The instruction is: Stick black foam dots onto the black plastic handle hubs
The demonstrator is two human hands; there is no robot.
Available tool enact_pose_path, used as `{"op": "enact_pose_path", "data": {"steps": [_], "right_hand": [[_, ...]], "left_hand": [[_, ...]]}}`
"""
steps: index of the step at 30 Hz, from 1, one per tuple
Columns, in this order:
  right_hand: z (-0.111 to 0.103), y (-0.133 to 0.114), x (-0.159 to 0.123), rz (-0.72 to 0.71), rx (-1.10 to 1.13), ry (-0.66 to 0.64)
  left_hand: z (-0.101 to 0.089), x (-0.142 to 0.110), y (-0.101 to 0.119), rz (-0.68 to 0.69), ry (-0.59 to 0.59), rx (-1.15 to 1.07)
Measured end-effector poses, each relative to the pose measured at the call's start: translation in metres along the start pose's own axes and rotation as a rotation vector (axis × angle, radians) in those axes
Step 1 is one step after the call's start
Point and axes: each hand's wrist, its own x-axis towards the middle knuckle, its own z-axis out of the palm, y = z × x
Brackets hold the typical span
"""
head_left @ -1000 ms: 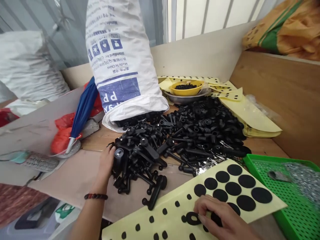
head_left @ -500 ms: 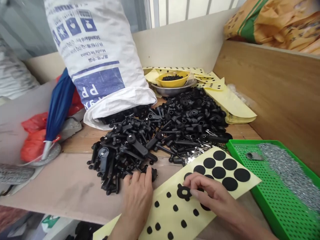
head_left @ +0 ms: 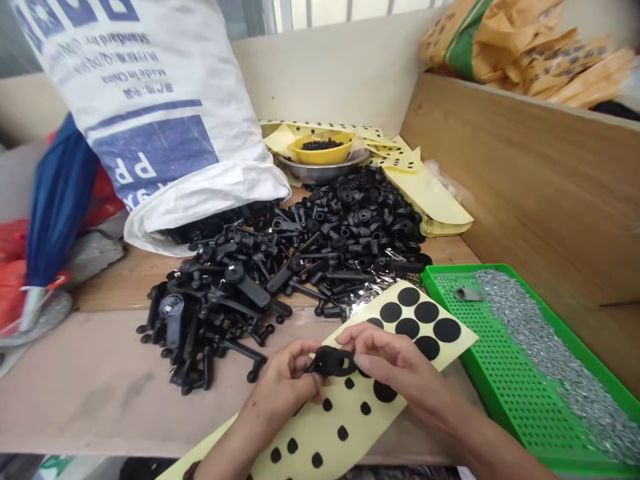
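Observation:
My left hand (head_left: 285, 383) is closed on a black plastic handle (head_left: 320, 361), much of it hidden by the fingers. Beside it, my right hand (head_left: 395, 360) pinches a black ring-shaped sticker pad (head_left: 350, 363) with a hole in the middle. The pad meets or overlaps the handle; which of the two cannot be made out. Under both hands lies a yellow backing sheet (head_left: 367, 437) bearing black round stickers (head_left: 407, 328) and small black dots. Just beyond my left hand spreads a heap of black plastic handles (head_left: 250, 287).
A white woven sack (head_left: 165, 87) leans at the left over the heap. At the right stands a green perforated tray (head_left: 515, 373) with small metal pieces. Behind the heap, a yellow bowl (head_left: 320, 157) rests in a metal basin (head_left: 323, 175). A wooden panel (head_left: 525, 173) borders the right side.
My left hand has come back from the heap with a black handle and met my right hand over the sheet. The right hand still holds the ring pad. The view has shifted right.

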Motion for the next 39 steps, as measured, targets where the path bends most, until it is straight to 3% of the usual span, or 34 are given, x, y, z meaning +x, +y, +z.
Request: {"op": "enact_pose_path", "data": {"steps": [21,39], "right_hand": [[-0.002,0.008,0.003,0.018,-0.156,-0.025],[-0.006,0.022,0.004,-0.071,-0.204,-0.074]], "left_hand": [[0.007,0.005,-0.004,0.016,-0.094,0.052],[-0.001,0.001,-0.009,0.083,-0.117,0.293]]}}
